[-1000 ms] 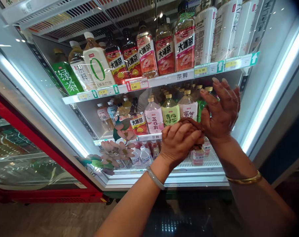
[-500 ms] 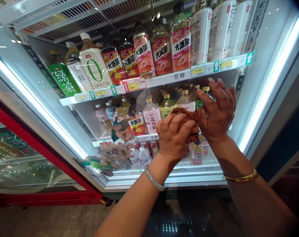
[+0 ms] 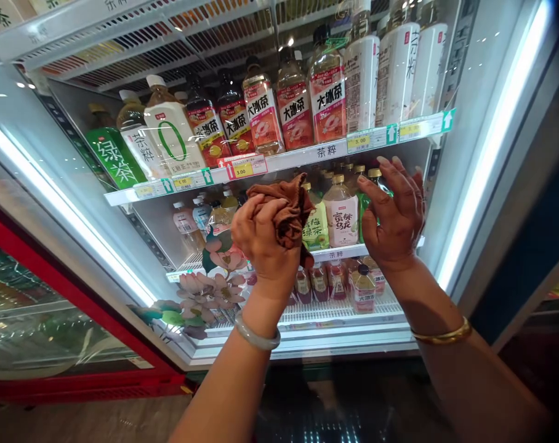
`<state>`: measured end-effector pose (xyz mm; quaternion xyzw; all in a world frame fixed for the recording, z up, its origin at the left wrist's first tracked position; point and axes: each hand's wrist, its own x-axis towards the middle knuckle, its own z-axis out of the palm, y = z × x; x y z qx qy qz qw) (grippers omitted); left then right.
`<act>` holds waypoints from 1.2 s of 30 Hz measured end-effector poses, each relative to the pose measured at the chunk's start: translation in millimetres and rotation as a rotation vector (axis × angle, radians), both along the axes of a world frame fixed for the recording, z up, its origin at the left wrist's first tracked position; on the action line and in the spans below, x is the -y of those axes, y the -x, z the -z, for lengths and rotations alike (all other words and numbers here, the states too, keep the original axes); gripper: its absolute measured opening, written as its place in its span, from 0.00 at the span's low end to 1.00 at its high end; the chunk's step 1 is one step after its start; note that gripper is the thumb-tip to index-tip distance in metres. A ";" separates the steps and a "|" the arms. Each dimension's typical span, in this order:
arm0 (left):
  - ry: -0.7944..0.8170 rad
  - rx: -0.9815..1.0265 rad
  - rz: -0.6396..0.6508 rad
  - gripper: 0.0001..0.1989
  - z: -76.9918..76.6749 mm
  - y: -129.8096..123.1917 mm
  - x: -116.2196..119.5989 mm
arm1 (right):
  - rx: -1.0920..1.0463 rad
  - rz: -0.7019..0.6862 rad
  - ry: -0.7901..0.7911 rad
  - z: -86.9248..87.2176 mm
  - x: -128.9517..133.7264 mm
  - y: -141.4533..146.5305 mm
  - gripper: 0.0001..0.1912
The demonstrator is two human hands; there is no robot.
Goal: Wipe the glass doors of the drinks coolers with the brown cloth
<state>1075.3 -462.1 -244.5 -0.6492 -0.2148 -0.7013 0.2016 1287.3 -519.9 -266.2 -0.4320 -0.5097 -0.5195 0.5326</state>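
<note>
My left hand (image 3: 270, 237) is closed around a crumpled brown cloth (image 3: 291, 212), held up against the clear glass front of a lit drinks cooler. Part of the cloth hangs below the fingers. To its right, my right hand (image 3: 394, 215) is raised with its fingers apart and holds nothing; its fingertips appear to touch the glass. Between the hands, behind the glass, a peach-labelled bottle (image 3: 343, 216) shows on the middle shelf. A flower decal (image 3: 210, 289) lies on the glass to the lower left.
Bottled teas stand on the upper shelf (image 3: 293, 161), above a strip of price tags. More bottles are on the lower levels. A red-framed cooler (image 3: 136, 344) adjoins at the left. A bright light strip (image 3: 492, 147) runs down the right side.
My left hand has moved left with the cloth, away from my right hand. My right hand keeps its spread pose. The view has shifted slightly.
</note>
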 end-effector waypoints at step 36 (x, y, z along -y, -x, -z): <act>-0.051 -0.492 0.169 0.11 66.0 -42.4 27.2 | -0.120 0.155 0.035 6.7 19.1 -57.4 0.30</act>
